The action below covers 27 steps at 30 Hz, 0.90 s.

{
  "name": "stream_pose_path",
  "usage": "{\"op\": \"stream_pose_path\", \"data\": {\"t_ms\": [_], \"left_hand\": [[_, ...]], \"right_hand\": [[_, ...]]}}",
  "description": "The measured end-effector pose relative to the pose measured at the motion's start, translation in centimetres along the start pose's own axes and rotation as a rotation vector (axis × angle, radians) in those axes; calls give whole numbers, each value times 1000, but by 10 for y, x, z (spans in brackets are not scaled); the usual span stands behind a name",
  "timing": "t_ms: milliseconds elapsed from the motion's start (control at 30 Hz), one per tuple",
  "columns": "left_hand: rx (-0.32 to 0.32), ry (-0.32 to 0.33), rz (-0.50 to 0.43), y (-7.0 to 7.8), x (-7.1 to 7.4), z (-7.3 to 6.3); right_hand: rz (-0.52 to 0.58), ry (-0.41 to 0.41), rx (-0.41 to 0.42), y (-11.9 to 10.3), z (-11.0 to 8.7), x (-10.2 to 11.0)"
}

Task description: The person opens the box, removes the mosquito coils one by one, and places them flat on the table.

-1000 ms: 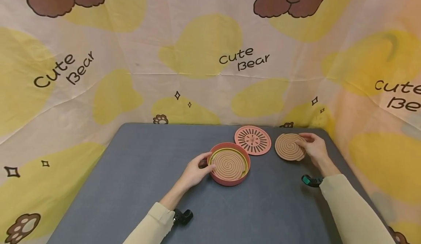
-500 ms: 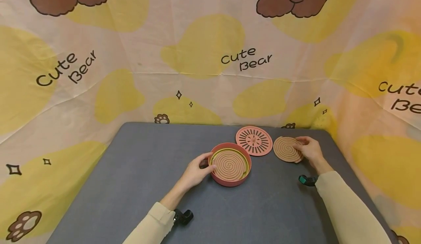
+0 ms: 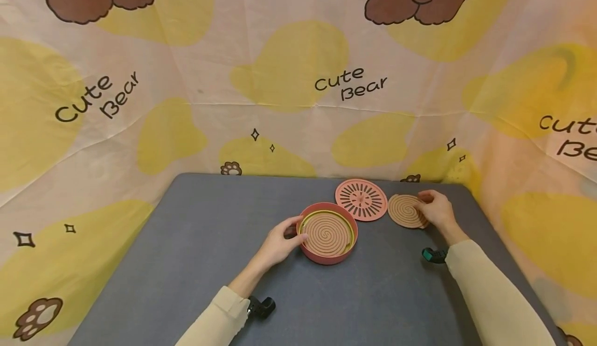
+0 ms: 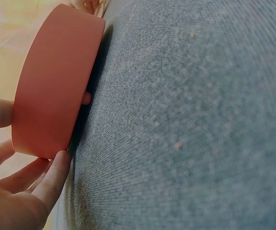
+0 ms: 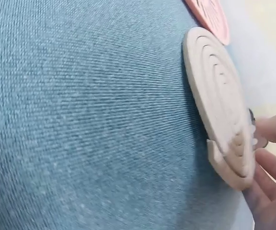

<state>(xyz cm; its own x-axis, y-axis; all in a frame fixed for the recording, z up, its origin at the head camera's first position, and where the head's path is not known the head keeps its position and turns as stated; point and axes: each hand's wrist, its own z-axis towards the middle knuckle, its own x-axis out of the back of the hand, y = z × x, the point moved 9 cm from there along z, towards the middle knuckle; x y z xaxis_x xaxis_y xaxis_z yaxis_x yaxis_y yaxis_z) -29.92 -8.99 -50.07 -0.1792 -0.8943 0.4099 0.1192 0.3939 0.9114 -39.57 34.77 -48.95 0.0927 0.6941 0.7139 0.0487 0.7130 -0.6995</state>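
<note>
Sleeve (image 3: 216,315), then my left hand (image 3: 276,243) gripping red box (image 3: 326,259) by its left side, thumb over rim. Inner coil (image 3: 327,234) lying in box, spiral up. Slotted lid (image 3: 361,199) flat on table (image 3: 224,221), just behind box. Loose coil (image 3: 403,211) just right of lid (whether it touches table, I can't tell), right edge pinched in my right hand (image 3: 440,213).

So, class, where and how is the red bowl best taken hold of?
I'd grip the red bowl by its outer wall, from the left, where the left hand touches it: the wall stands upright, while the pink slotted disc crowds its far-right side.
</note>
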Motion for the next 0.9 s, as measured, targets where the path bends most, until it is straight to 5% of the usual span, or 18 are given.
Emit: {"op": "stream_pose_path", "data": {"t_ms": [467, 900], "left_hand": [[-2, 5, -9, 0, 1, 1], [-17, 6, -1, -1, 0, 1]], "right_hand": [[82, 30, 105, -49, -14, 26], [169, 21, 199, -100, -34, 16]]}}
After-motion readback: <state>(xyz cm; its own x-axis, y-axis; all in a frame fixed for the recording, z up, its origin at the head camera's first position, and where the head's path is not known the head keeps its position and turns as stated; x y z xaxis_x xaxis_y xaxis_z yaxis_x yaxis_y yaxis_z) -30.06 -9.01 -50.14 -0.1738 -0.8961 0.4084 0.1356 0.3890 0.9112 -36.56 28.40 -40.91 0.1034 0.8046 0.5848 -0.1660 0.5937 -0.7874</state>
